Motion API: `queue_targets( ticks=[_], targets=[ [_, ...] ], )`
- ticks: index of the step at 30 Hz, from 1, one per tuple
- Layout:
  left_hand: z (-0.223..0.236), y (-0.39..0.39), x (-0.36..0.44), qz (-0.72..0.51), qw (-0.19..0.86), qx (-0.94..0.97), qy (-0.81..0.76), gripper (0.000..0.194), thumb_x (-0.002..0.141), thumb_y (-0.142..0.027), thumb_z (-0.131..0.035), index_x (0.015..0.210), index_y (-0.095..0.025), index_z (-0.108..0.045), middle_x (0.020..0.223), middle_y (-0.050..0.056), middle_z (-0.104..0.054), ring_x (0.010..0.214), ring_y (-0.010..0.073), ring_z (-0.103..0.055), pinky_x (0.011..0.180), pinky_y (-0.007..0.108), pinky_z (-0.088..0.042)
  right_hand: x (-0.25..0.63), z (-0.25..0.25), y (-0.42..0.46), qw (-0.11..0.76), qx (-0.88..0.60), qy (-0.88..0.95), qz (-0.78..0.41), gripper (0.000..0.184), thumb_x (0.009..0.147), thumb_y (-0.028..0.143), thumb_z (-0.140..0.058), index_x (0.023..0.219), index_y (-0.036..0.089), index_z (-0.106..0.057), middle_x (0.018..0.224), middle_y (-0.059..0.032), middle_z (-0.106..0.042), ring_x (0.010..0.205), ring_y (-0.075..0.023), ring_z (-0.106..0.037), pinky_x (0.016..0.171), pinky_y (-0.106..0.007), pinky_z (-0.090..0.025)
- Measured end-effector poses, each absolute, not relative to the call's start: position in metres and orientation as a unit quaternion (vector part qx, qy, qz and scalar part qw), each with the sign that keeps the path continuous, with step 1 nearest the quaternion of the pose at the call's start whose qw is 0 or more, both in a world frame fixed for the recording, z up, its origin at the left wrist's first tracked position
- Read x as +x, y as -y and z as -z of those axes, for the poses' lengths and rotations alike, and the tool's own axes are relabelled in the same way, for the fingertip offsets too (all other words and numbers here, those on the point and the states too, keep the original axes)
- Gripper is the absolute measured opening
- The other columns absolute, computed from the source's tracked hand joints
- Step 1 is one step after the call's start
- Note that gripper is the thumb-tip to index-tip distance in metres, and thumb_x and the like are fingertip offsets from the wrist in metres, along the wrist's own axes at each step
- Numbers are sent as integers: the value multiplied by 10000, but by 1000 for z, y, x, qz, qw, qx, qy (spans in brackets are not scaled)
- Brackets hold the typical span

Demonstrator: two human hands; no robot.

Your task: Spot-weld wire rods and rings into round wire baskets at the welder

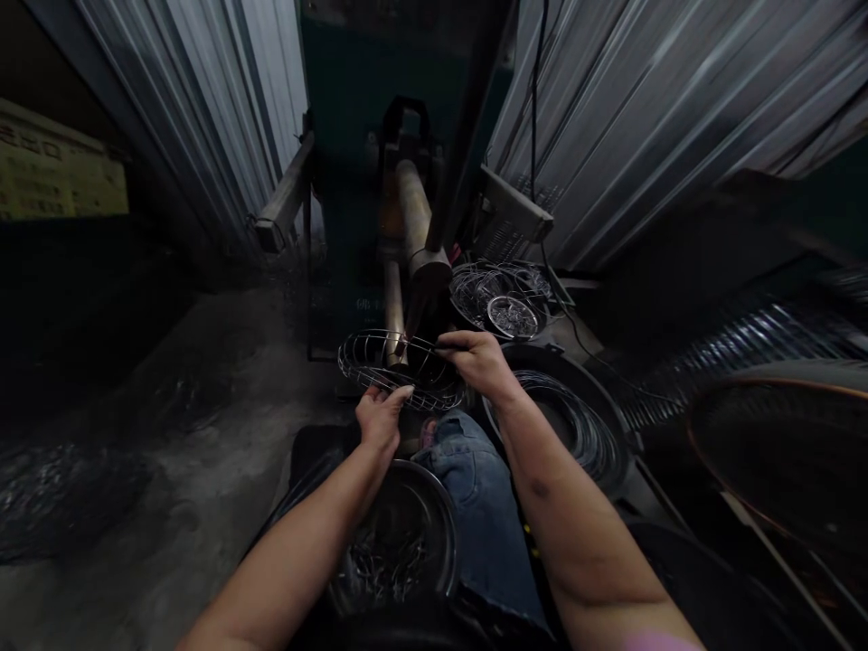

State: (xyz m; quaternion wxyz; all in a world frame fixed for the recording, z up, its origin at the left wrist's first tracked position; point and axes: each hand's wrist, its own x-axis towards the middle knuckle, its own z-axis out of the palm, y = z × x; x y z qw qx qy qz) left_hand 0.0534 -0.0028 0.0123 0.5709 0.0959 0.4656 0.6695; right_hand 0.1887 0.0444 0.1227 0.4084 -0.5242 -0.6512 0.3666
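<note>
A round wire basket is held tilted in front of a green machine, at the ends of its two thick metal arms. My left hand is closed on the near rim, with the thumb on top. With thumb and fingers pinched, my right hand grips the basket's right side; a small dark piece may be between the fingertips, but I cannot make it out. The upper machine arm ends above the basket. A copper-coloured tip of the machine shows within the basket's outline, close to the lower arm.
A metal bowl with small bent wire pieces sits at my lap. To the right stand a black tub with coiled wire and a heap of wire parts with a small round dish. A cable hangs behind them.
</note>
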Motion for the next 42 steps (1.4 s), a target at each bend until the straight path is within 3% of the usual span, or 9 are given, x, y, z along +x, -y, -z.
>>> queue_targets(
  ticks=[5, 11, 16, 21, 27, 31, 35, 42],
  targets=[
    [-11, -2, 57, -679, 550, 71, -481, 537, 382, -172, -860, 840, -131, -583, 713, -1, -645, 641, 112, -602, 669, 262, -464, 186, -121, -57, 398, -526, 659, -362, 181, 628, 275, -671, 756, 164, -735, 783, -38, -699, 815, -216, -633, 802, -316, -469],
    [-12, -1, 58, -672, 542, 94, -496, 519, 389, -226, -863, 825, -122, -603, 696, 2, -639, 617, 115, -582, 633, 262, -450, 197, -124, -55, 384, -513, 634, -434, 249, 618, 350, -684, 764, 149, -711, 644, 3, -610, 615, -145, -550, 597, -261, -427],
    [-16, 4, 58, -669, 572, 62, -471, 521, 376, -197, -856, 803, -141, -563, 697, -13, -623, 634, 111, -584, 638, 259, -445, 212, -124, -51, 368, -525, 605, -472, 312, 522, 342, -750, 759, 143, -718, 695, -16, -644, 648, -149, -556, 662, -285, -452],
    [-18, 6, 58, -672, 589, 54, -446, 473, 420, -215, -848, 769, -147, -536, 637, -24, -597, 587, 97, -572, 631, 258, -438, 203, -125, -58, 388, -512, 629, -437, 260, 547, 328, -727, 743, 158, -731, 710, -17, -661, 706, -171, -585, 704, -293, -463],
    [-16, 2, 60, -671, 591, 33, -446, 473, 407, -215, -848, 766, -146, -546, 634, -21, -603, 592, 110, -588, 626, 265, -437, 191, -126, -67, 376, -515, 648, -415, 195, 538, 302, -708, 676, 164, -706, 647, -3, -619, 647, -155, -550, 623, -268, -430],
    [-17, 2, 62, -665, 605, 31, -436, 447, 425, -212, -844, 770, -150, -566, 680, -15, -619, 610, 100, -589, 641, 257, -446, 203, -127, -59, 374, -488, 620, -487, 238, 610, 359, -696, 708, 142, -684, 574, 16, -562, 543, -113, -488, 535, -241, -382],
    [-21, 4, 57, -647, 618, 25, -446, 413, 440, -220, -833, 757, -153, -577, 689, -12, -618, 641, 120, -607, 661, 273, -468, 230, -119, -52, 377, -485, 567, -549, 382, 558, 356, -773, 861, 132, -709, 723, -15, -641, 633, -125, -551, 632, -263, -446],
    [-20, 10, 53, -639, 654, -13, -404, 274, 532, -214, -793, 693, -142, -584, 641, 18, -604, 657, 158, -636, 696, 302, -519, 232, -116, -50, 381, -508, 570, -522, 318, 490, 298, -796, 758, 136, -743, 710, -31, -663, 658, -150, -567, 659, -293, -466]
  ],
)
